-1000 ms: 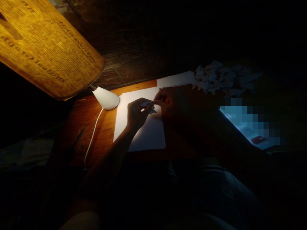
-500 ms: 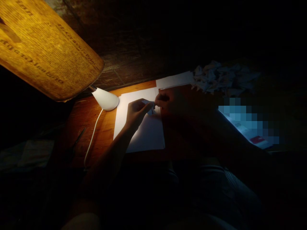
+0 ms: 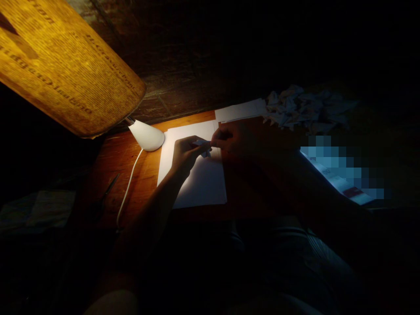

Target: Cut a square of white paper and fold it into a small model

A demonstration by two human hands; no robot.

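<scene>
Between the thumb and fingers of my left hand (image 3: 184, 154) is a small folded piece of paper (image 3: 205, 153), held above a stack of white paper sheets (image 3: 203, 186). My right hand (image 3: 228, 139) comes in from the right, its thumb and forefinger pinched at the tip of the same folded paper. Both hands are closed and meet at the piece. Its exact folds are too dim and partly covered by fingers to make out.
A lit table lamp (image 3: 147, 136) with a printed shade stands at left, its white cord (image 3: 129, 183) trailing forward. Scissors (image 3: 110, 188) lie beside the cord. More paper (image 3: 241, 110) and a heap of folded paper pieces (image 3: 302, 107) lie at the back. A glowing screen (image 3: 341, 179) is at right.
The folded paper has tilted a little in my left hand, showing less of its face. My right fingertips now pinch its tip. The whole view has shifted slightly.
</scene>
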